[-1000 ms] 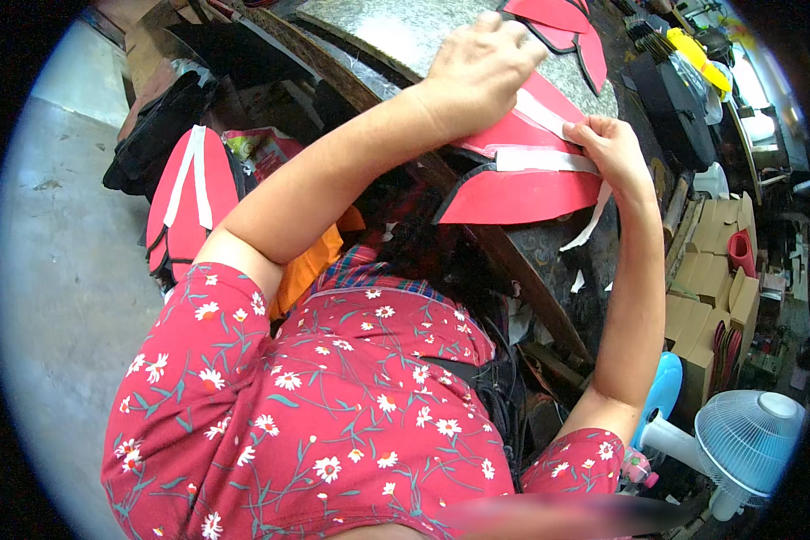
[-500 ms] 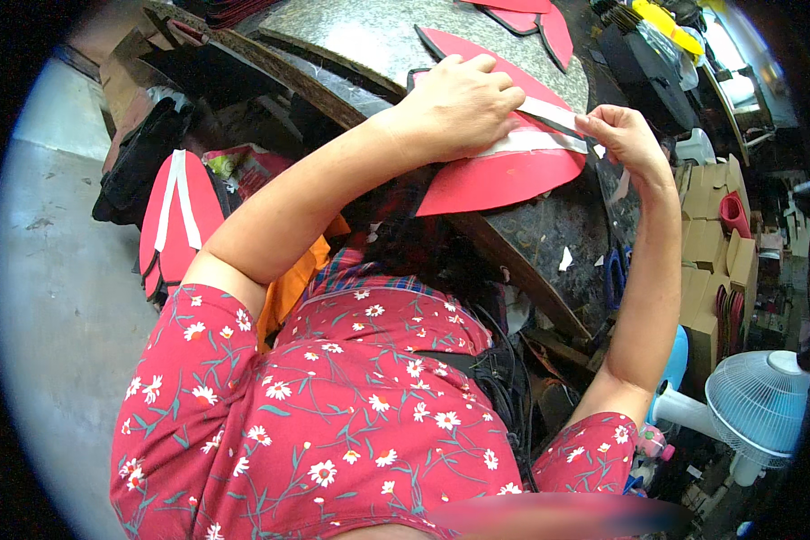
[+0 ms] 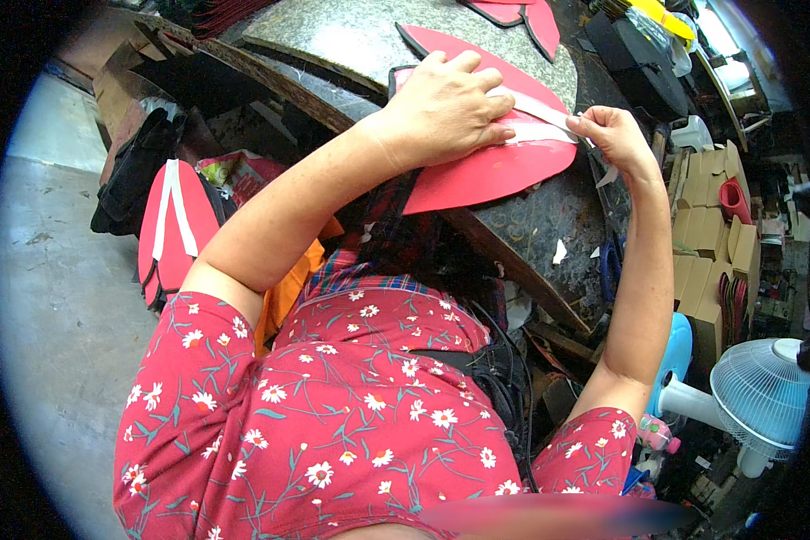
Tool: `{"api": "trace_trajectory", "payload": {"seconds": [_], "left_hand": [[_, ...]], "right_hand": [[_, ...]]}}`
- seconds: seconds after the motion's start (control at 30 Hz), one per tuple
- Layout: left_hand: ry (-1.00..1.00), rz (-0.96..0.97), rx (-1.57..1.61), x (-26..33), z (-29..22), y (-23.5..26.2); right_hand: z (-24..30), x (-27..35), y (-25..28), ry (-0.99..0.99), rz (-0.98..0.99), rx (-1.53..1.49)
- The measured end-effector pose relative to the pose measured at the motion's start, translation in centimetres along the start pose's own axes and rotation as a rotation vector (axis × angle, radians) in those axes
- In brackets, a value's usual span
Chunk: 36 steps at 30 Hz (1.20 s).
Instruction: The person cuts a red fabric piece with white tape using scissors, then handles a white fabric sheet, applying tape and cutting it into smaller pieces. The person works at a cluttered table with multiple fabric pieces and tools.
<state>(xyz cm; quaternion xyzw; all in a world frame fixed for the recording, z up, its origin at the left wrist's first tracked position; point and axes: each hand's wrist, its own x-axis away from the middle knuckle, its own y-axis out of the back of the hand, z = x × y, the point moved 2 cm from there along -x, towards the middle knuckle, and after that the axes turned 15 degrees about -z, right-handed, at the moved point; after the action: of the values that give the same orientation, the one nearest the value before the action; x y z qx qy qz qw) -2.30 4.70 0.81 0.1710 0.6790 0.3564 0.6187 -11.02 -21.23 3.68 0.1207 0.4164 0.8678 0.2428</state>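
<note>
A red pointed sheet piece (image 3: 477,175) with black edging lies at the front of the worktable. Two white strips meet in a V at its right tip. My left hand (image 3: 450,103) rests on the piece from the left, fingers spread and bent, its thumb by the lower strip. At the right tip, my right hand (image 3: 614,139) pinches the end of the upper white strip (image 3: 540,110) between thumb and forefinger. A small whitish scrap hangs under that hand. What lies beneath my left palm is hidden.
Similar red pieces (image 3: 517,13) lie at the table's far side. Another red piece with a white V (image 3: 166,225) stands low on the left. Blue-handled scissors (image 3: 611,268) lie near the right edge. Cardboard boxes (image 3: 697,279) and a fan (image 3: 760,396) are at the right.
The view has shifted slightly. My left hand's fingers are spread a little wider on the piece. My right hand still pinches the strip's end, close to the tip.
</note>
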Motion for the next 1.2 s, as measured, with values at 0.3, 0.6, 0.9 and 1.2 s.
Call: {"api": "trace_trajectory", "payload": {"seconds": [0.3, 0.6, 0.9, 1.2], "left_hand": [[-0.014, -0.003, -0.007, 0.1, 0.1, -0.1], [0.062, -0.073, -0.087, 1.3, -1.0, 0.0], [0.133, -0.117, -0.008, 3.7, 1.3, 1.8], [0.103, -0.120, 0.045, 1.8, 2.6, 0.8]], "right_hand": [[0.7, 0.6, 0.0, 0.212, -0.338, 0.437], [5.7, 8.4, -6.2, 0.895, -0.406, 0.211], [3.6, 8.6, -4.4, 0.621, -0.425, 0.243], [0.3, 12.7, 2.1, 0.439, -0.405, 0.237]]}}
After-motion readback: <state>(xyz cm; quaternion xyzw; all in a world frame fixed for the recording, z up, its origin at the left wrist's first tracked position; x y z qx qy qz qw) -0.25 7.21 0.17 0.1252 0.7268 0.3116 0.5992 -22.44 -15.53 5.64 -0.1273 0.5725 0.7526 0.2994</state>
